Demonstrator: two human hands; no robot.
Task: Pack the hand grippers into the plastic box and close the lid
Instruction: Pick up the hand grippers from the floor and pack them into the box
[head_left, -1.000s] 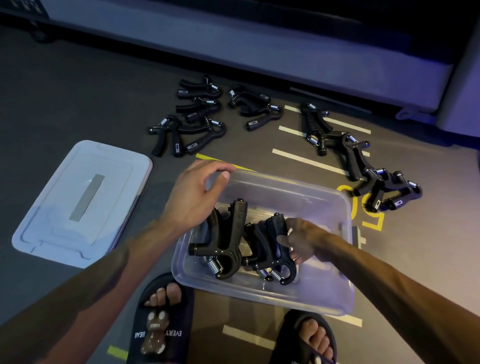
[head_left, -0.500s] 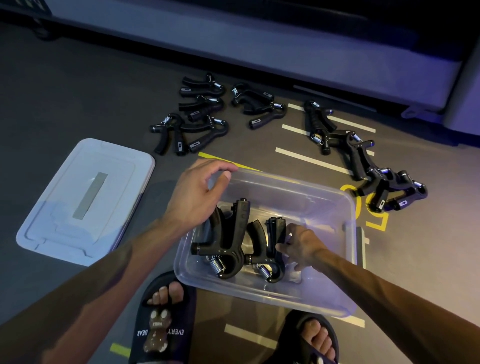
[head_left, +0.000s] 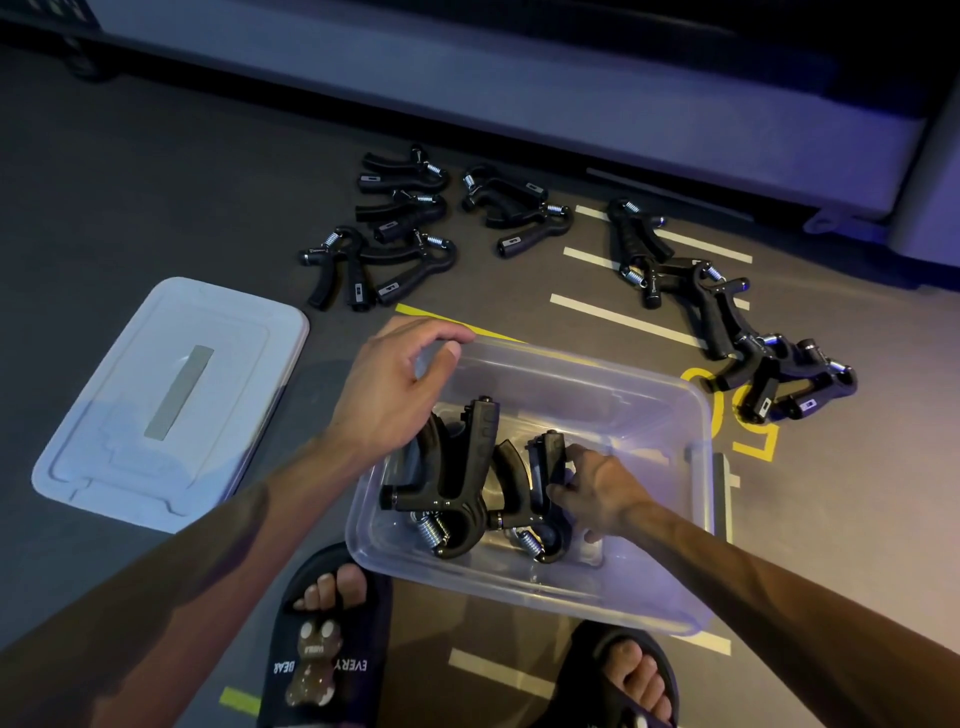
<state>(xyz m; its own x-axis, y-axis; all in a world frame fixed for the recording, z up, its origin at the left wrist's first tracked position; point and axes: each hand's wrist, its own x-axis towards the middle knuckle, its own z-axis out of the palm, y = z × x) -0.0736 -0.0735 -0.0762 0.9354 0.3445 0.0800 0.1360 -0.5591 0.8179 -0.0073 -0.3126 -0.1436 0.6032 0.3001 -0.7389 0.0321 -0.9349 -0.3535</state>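
Head view: clear plastic box (head_left: 649, 587) sits open on the grey floor (head_left: 156, 171), just in front of the person's two sandalled feet. Left hand (head_left: 387, 395) is at the box's far-left corner, fingers loosely curled over the rim, thumb and forefinger apart, not clamping anything I can make out. Right hand (head_left: 597, 491) is down inside the box, fingertips pinching the handle of the right-hand packed gripper (head_left: 545, 467), which stands on edge. A second, larger-looking packed gripper (head_left: 467, 467) stands just beside it to the left, springs toward the near wall; more dark handles behind it under the left hand, count unclear. Lid (head_left: 171, 405) lies flat on the floor well left of the box, grey strip on top. Loose hand grippers on the floor beyond: one cluster (head_left: 395, 228) far-left, a pair (head_left: 514, 210) in the middle, a chain of them (head_left: 727, 317) running right across the white and yellow floor markings (head_left: 623, 319).
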